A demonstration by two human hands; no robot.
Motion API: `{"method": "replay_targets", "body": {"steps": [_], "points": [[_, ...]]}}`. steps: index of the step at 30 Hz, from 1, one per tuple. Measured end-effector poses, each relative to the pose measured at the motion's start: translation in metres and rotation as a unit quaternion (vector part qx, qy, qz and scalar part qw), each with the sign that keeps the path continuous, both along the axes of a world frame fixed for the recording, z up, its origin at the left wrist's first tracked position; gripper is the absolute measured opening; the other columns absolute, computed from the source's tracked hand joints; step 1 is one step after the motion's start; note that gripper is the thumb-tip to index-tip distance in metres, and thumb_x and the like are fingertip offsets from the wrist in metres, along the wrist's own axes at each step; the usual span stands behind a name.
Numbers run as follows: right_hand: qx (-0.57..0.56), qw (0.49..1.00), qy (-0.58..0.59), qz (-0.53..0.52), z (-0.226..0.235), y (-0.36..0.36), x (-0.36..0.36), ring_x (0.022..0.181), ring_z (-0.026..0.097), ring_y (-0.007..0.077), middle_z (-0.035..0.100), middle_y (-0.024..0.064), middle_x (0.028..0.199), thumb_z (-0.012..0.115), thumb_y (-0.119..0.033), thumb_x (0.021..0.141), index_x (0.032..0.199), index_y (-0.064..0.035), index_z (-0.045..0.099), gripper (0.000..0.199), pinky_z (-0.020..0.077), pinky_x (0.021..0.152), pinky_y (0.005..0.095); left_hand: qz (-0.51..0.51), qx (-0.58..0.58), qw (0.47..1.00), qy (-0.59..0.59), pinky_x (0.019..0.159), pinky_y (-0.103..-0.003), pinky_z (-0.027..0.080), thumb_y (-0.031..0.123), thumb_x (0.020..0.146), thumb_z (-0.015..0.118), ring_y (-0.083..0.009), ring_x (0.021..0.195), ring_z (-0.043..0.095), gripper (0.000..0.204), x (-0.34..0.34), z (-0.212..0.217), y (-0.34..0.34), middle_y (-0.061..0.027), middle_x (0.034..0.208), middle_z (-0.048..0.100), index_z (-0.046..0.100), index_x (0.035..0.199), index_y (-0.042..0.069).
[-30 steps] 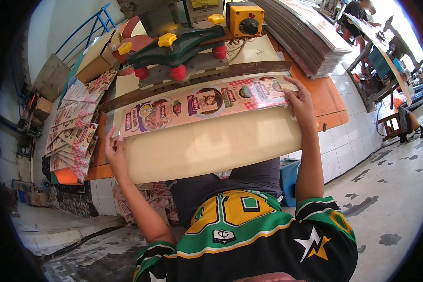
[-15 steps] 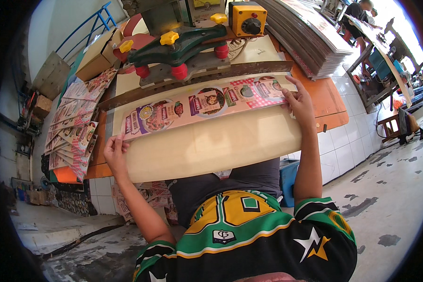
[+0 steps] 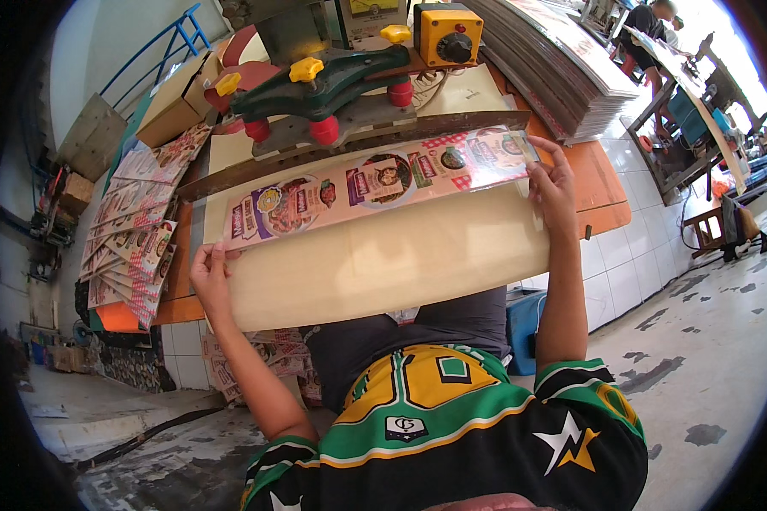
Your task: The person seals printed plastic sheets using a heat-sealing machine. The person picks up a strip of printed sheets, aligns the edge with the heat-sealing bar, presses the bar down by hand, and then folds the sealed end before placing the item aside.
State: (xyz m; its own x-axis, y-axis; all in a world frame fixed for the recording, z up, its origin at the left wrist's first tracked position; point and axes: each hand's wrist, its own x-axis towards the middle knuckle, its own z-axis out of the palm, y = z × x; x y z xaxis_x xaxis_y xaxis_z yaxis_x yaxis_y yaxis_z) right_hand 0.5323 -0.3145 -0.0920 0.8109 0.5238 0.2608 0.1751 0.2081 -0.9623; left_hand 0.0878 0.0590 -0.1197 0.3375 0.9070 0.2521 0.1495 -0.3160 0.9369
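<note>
A long printed strip with food pictures and a pink checked pattern lies across a cream board, just in front of the metal bar of a dark green press. My left hand is closed at the strip's near left corner, thumb and fingertips together on its edge. At the other end my right hand has its thumb and curled fingers at the strip's right edge, forefinger reaching past the corner. The strip looks glossy on the right. Fingertips under the edges are hidden.
Printed pieces lie fanned in a pile on the left, beside a cardboard box. Behind the press stands a yellow control box with a black knob. A tall stack of sheets rises back right. Two people work far right.
The strip has shifted slightly away from me, toward the metal bar, more so at its right end. My right hand has slid a little rightward to the strip's edge; the left has barely moved.
</note>
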Motion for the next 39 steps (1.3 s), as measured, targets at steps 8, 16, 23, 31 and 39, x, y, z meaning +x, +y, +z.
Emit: {"method": "replay_targets", "body": {"steps": [8,16,23,31,39], "points": [[0.065,0.996,-0.043,-0.049,0.004,-0.011,-0.003,0.062,0.049,0.0026,0.061,-0.0014,0.074,0.059,-0.007,0.094,0.141,-0.0038,0.055,0.047,0.0348,0.054,0.0186,-0.039,-0.065,0.983,-0.164,0.052,-0.023,0.037,0.031,0.105,0.063,-0.0111,0.057,0.059,0.046,-0.021,-0.004,-0.002,0.0003,0.061,0.050,0.051,0.066,0.010],[0.080,0.993,-0.080,-0.030,0.009,-0.007,-0.012,0.065,0.048,0.0017,0.057,-0.0040,0.077,0.057,-0.011,0.102,0.159,-0.0072,0.036,0.061,0.0391,0.056,0.0178,-0.018,-0.058,0.971,-0.231,0.051,-0.023,0.040,0.029,0.105,0.062,-0.0121,0.058,0.062,0.032,-0.021,-0.001,-0.006,0.0003,0.063,0.052,0.053,0.082,0.010],[0.087,0.992,-0.086,-0.012,0.008,-0.008,-0.011,0.066,0.053,0.0036,0.060,-0.0017,0.079,0.056,-0.011,0.102,0.159,-0.0075,0.035,0.061,0.0426,0.058,0.0189,-0.007,-0.046,0.982,-0.184,0.048,-0.018,0.039,0.026,0.100,0.071,-0.0062,0.055,0.059,0.039,-0.010,0.008,-0.008,-0.0016,0.077,0.065,0.054,0.128,0.005],[0.100,0.991,-0.089,-0.015,0.007,-0.008,-0.009,0.066,0.055,0.0030,0.062,-0.0007,0.083,0.055,-0.009,0.103,0.162,-0.0097,0.030,0.064,0.0472,0.059,0.0187,-0.023,-0.063,0.992,-0.111,0.047,-0.018,0.041,0.027,0.099,0.073,-0.0037,0.051,0.053,0.046,-0.004,0.016,-0.013,0.0003,0.075,0.065,0.059,0.132,-0.001],[0.144,0.987,-0.075,-0.019,0.004,-0.009,-0.005,0.067,0.058,0.0035,0.064,0.0007,0.087,0.054,-0.011,0.106,0.162,-0.0107,0.030,0.061,0.0470,0.060,0.0188,-0.080,-0.065,0.989,-0.104,0.045,-0.020,0.041,0.027,0.100,0.071,-0.0039,0.052,0.050,0.024,-0.017,-0.001,-0.002,0.0046,0.070,0.060,0.061,0.102,0.005]]}}
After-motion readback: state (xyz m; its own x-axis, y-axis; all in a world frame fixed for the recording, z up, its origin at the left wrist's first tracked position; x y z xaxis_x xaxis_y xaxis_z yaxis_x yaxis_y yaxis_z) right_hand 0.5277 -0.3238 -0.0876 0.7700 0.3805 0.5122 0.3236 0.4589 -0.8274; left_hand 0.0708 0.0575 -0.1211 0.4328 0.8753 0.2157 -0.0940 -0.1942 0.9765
